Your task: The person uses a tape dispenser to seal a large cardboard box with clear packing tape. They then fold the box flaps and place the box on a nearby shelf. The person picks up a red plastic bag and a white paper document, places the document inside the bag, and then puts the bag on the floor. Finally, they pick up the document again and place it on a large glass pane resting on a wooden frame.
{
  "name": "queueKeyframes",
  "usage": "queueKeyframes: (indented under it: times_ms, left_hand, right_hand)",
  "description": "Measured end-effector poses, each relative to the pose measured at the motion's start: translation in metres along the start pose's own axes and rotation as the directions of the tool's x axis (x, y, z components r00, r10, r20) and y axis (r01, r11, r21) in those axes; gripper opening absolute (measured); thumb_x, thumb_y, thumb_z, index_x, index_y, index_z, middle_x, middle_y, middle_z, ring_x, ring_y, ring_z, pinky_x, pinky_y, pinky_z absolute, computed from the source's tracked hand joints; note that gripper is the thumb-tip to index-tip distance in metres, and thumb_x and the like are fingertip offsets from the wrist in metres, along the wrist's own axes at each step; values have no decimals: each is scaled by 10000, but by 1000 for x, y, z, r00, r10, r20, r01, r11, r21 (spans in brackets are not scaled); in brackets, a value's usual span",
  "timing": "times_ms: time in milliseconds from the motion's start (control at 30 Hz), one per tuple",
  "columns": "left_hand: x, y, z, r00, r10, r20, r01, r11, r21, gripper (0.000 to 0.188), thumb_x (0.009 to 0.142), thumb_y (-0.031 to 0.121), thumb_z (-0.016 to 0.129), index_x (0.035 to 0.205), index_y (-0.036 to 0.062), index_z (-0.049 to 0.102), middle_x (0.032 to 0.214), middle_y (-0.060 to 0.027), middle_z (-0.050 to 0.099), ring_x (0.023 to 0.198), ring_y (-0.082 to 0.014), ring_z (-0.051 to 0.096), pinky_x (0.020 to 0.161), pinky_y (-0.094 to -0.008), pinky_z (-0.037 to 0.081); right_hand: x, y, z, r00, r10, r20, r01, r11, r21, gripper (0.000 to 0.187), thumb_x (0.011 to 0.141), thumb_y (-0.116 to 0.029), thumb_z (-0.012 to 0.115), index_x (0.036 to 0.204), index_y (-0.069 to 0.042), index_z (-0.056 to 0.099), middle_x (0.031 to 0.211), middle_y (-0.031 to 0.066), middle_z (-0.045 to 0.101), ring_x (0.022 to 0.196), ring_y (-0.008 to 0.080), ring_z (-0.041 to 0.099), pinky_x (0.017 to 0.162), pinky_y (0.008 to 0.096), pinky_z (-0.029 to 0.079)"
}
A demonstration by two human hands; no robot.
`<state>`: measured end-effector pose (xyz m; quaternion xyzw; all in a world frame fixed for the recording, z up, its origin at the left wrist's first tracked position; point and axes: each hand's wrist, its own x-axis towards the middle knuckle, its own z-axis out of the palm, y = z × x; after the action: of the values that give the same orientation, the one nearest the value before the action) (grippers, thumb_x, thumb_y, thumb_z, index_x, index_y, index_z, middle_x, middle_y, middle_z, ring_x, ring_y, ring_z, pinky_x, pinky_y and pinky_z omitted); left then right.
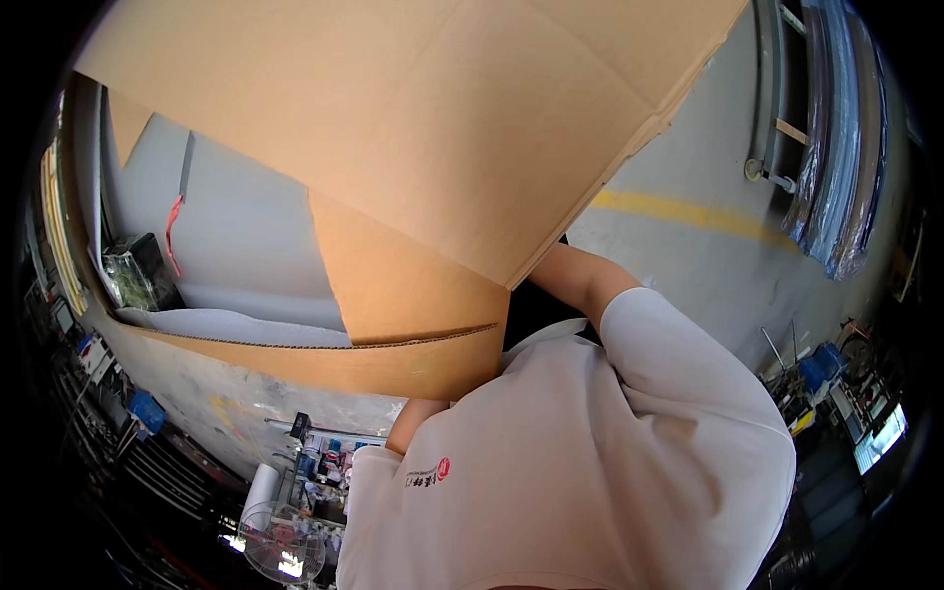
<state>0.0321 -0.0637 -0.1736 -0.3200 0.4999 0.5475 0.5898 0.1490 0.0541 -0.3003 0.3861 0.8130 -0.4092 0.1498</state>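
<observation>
A large brown cardboard box spreads across the upper left and middle, close to me. Its wide flap rises over the opening, and a narrower flap folds in at the near right corner. My right arm reaches behind the wide flap's right edge. Below the near wall, a bit of my left arm shows. The cardboard hides both hands, so their grip is not visible. Inside lie a smooth grey surface, a pale sheet, a red strip and a dark plastic-wrapped block.
Long plastic-wrapped lengths stand at the upper right. A yellow line crosses the grey floor. At the lower left are a fan, a white roll and a cluttered bench or shelf. Blue items lie at right.
</observation>
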Motion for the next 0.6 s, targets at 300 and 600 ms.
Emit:
queueKeyframes:
  times_ms: [300,600]
  left_hand:
    - [-2,1,-7,999,36,27,-35,999,-30,570,882,462,394,1301,77,409,1342,-97,415,1232,-274,363,1009,-469,298]
    - [8,0,-8,993,85,86,-81,995,-53,578,878,464,397,1303,72,406,1350,-104,405,1242,-278,352,1016,-475,290]
  right_hand:
    - [-3,-5,2,998,52,33,-49,995,-88,514,830,-379,452,1255,-91,478,1275,112,428,1148,273,425,929,373,380]
    - [-30,17,1,996,-87,31,91,974,-207,399,880,-342,411,1154,-87,552,1195,116,514,1075,291,509,878,401,413]
